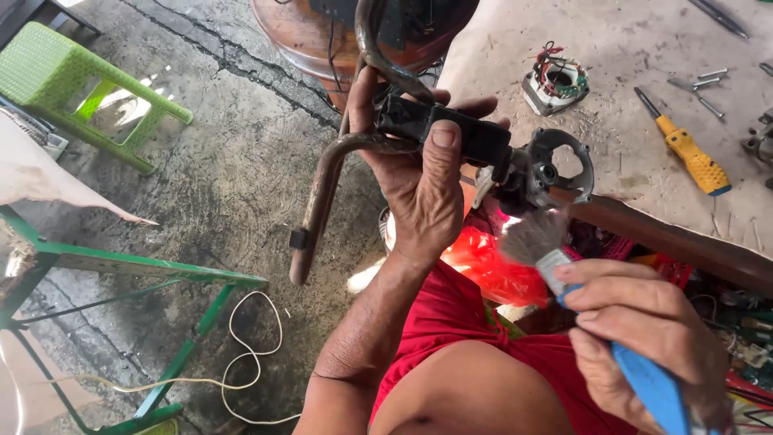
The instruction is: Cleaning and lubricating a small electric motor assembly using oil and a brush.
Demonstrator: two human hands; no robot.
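My left hand [419,173] grips a black box-shaped part [451,129] fixed to a bent, rusty metal tube frame [322,193]. A grey metal housing with a round opening [551,165] sticks out to the right of that part. My right hand [644,322] holds a paintbrush with a blue handle [644,379]. Its grey bristles [531,236] blur just below the metal housing. Both hands are raised over my lap in red shorts.
A table at the upper right carries a wound motor coil [555,80], a yellow-handled screwdriver [692,157] and loose bolts [704,80]. A green plastic stool [80,89] and a green metal frame [137,266] stand left on cracked concrete. A white cord [250,354] lies on the floor.
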